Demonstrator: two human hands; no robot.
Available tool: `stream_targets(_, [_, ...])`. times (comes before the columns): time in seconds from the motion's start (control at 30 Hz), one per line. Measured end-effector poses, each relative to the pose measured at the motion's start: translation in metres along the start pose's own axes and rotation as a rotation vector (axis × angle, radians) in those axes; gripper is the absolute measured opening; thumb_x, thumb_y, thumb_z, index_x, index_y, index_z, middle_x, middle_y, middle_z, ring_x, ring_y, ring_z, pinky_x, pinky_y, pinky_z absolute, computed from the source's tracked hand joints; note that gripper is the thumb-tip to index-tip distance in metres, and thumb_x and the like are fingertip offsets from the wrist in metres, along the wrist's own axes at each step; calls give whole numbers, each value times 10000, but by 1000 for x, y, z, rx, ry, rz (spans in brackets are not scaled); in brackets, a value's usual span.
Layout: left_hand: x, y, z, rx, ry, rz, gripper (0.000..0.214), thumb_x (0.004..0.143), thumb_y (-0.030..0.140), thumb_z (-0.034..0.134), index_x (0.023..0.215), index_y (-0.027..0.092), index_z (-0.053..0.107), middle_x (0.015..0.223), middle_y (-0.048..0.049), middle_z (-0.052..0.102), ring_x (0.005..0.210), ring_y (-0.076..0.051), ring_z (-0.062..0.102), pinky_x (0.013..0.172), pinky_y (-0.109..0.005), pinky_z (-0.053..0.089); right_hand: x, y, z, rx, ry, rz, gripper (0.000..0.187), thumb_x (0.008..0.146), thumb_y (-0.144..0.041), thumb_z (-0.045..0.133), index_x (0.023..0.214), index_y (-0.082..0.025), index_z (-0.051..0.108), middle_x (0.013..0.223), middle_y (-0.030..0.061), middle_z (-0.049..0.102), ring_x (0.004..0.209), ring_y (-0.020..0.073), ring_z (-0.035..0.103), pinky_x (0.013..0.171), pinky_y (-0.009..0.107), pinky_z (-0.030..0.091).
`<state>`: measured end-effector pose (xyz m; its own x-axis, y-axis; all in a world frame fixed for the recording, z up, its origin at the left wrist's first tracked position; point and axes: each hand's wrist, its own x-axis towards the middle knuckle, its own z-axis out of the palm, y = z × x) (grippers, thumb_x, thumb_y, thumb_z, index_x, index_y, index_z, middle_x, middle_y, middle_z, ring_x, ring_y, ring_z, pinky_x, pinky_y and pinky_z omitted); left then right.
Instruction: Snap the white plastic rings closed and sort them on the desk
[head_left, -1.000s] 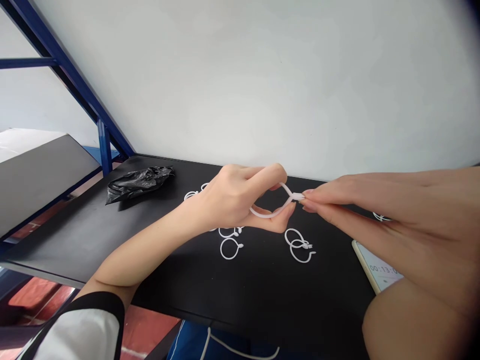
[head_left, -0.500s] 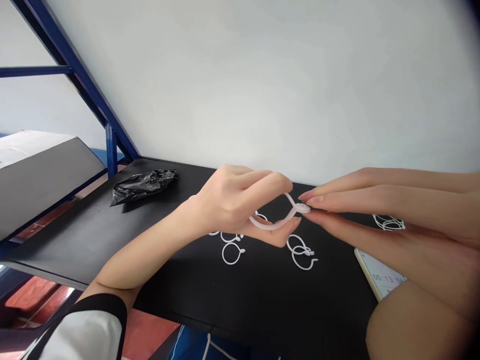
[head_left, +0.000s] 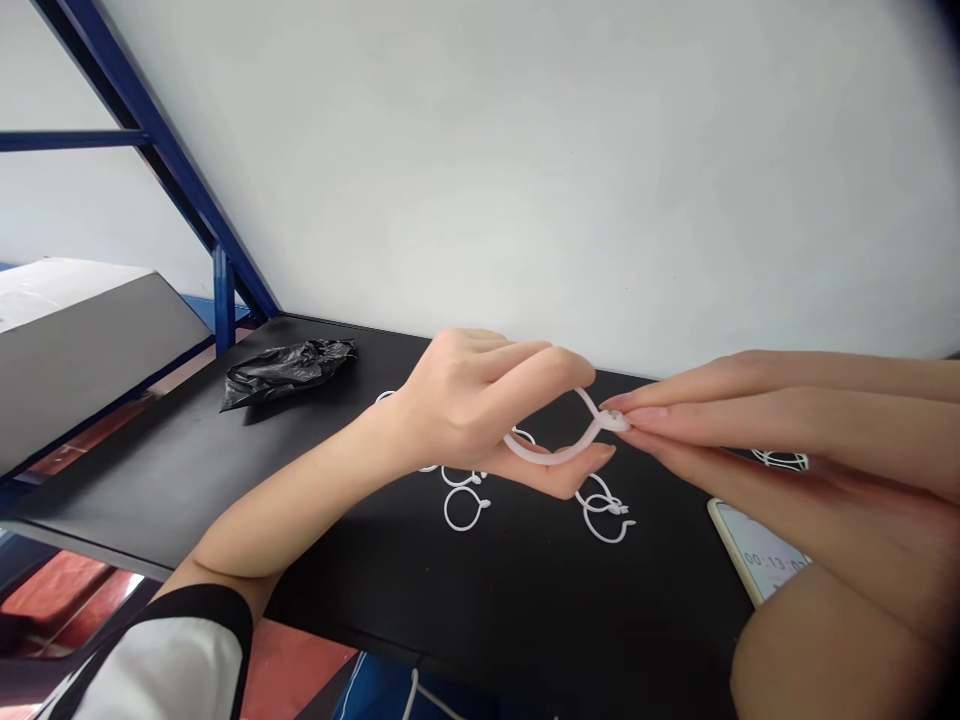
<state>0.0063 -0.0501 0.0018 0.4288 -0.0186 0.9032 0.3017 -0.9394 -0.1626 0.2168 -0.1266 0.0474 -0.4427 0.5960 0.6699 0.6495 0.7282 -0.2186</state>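
Observation:
A white plastic ring clip [head_left: 555, 456] is held above the table between my two hands. My left hand [head_left: 480, 400] grips its loop, index finger on top and thumb underneath. At the right, my right hand [head_left: 720, 420] pinches the clip's small joined end between fingertips and thumb. Below my hands, several similar white rings lie on the black table. One ring [head_left: 463, 509] lies left of centre, and an overlapping pair, one of them an unclosed ring [head_left: 606, 522], lies right of it. My left hand and wrist partly cover others.
A crumpled black plastic bag [head_left: 289, 372] lies at the left of the black table [head_left: 480, 600]. At the right, a phone [head_left: 757, 550] showing a timer is partly under my right arm, near more thin white loops [head_left: 781, 460]. A blue metal frame [head_left: 180, 190] rises at the left against the wall.
Both hands have shifted slightly right with the ring clip. Its ends remain between my right fingertips. The rings on the table have not moved.

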Motion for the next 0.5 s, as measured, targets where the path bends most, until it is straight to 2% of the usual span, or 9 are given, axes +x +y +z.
stream_targets(0.2, [-1,-1,2,20,3,-5,182,842,376,546,805,200,517,491,87,402,377,-58,329,372,-221,281,2,-1,-5,-43,-81,-15,134,843,-386,665,928,-354,765,922,-19,760,743,208,736,563,283,610])
stream_targets(0.33, [-2,0,3,44,8,29,143,838,326,556,799,193,520,520,81,414,390,-47,326,382,-208,276,0,1,-4,-23,-71,-12,98,825,-348,689,889,-348,764,923,-14,760,725,213,728,541,294,601])
stream_targets(0.5, [-3,1,7,117,18,-4,140,861,320,502,794,198,520,532,73,420,396,-52,305,383,-206,266,0,1,-5,-51,-59,-18,101,829,-321,684,889,-336,765,929,-2,758,708,208,722,548,300,594])
